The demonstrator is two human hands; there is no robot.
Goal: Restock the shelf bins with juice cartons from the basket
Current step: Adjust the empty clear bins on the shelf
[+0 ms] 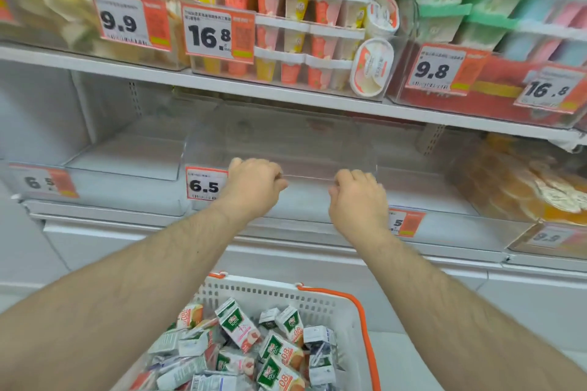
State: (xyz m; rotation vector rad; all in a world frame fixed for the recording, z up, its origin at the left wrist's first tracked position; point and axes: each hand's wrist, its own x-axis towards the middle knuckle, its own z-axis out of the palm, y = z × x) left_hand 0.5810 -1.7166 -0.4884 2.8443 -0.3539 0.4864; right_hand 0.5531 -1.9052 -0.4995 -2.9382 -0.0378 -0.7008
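Both hands grasp the front rim of the empty clear bin (pixel 279 149) on the middle shelf: the left hand (pixel 254 182) beside the 6.5 price tag (pixel 205 184), the right hand (pixel 357 195) near the bin's right corner. The juice cartons (pixel 254 346) lie loose in the basket (pixel 317 298) below. Uneven pulling may skew the bin, and overdrawing may tip it onto the basket.
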